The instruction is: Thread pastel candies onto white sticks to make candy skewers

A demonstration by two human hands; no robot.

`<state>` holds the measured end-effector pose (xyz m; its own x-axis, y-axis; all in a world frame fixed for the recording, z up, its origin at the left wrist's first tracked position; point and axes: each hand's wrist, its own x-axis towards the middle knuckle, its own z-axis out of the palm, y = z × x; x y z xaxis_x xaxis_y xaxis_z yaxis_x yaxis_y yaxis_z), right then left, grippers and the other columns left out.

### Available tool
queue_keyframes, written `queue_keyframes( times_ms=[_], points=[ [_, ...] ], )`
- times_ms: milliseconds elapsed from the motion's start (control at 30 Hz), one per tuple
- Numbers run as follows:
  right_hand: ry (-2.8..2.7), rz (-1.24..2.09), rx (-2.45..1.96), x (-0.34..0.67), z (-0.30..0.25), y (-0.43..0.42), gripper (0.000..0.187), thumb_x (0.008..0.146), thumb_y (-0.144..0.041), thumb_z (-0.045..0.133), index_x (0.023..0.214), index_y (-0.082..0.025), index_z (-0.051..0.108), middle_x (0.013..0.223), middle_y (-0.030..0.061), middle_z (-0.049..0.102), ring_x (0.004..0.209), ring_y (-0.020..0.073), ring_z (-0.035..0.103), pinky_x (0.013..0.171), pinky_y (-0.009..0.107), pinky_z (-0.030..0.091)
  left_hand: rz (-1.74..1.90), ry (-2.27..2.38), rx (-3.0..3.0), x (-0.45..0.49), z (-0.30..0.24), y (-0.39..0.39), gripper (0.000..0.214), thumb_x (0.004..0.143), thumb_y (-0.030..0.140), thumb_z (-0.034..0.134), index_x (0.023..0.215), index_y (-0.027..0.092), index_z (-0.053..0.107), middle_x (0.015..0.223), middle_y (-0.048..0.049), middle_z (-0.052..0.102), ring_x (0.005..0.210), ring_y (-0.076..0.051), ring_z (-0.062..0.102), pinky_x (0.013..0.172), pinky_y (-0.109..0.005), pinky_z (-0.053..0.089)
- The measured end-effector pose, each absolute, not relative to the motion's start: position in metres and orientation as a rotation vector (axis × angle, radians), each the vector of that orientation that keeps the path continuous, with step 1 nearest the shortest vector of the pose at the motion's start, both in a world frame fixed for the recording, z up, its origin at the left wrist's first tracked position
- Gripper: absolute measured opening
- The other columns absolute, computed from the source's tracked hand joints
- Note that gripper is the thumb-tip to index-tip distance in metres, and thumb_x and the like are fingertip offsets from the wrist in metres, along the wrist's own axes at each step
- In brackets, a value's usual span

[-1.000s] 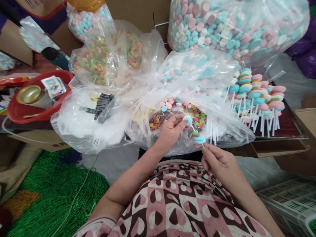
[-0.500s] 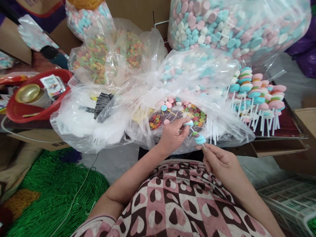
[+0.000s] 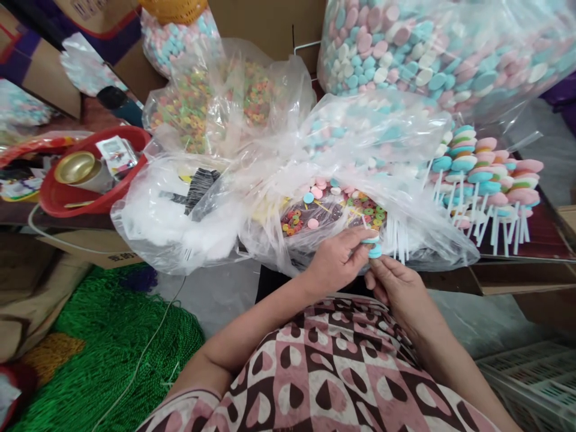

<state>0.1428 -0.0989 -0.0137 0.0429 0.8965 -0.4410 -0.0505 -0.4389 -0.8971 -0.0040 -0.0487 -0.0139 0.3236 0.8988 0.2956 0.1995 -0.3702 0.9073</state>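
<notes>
My right hand [image 3: 398,285] pinches the lower end of a candy skewer [image 3: 375,251], which carries blue and white marshmallow discs; the stick is mostly hidden by fingers and candy. The fingers of my left hand [image 3: 344,258] are closed on a white and blue marshmallow [image 3: 370,236] at the skewer's upper part. Just beyond my hands, loose pink and blue marshmallows [image 3: 317,192] and ring gummies [image 3: 292,222] lie in an opened plastic bag. White sticks [image 3: 398,231] stand out at the bag's right side.
Finished-looking marshmallow skewers [image 3: 486,174] are bunched at the right of the table. A big bag of marshmallows [image 3: 427,54] and bags of ring gummies [image 3: 193,108] stand behind. At the left is a red basin [image 3: 54,201]; green cord [image 3: 148,348] covers the floor.
My left hand has moved right and down the stick, bringing its marshmallow close against the other candy. The green gummy on the skewer is now mostly covered. The whole view has shifted slightly.
</notes>
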Motion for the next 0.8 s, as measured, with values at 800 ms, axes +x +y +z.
queue_keyframes(
  times_ms=[800],
  points=[
    [-0.547, 1.296, -1.312, 0.174, -0.011, -0.114, 0.022, 0.080, -0.039, 0.073, 0.080, -0.016, 0.073, 0.050, -0.0041, 0.048, 0.040, 0.0026, 0.030, 0.040, 0.020, 0.017, 0.423, 1.354, 2.462, 0.015, -0.019, 0.008, 0.022, 0.092, 0.028, 0.053, 0.107, 0.019, 0.066, 0.105, -0.0068, 0.067, 0.101, -0.023, 0.057, 0.087, -0.036, 0.040]
  ],
)
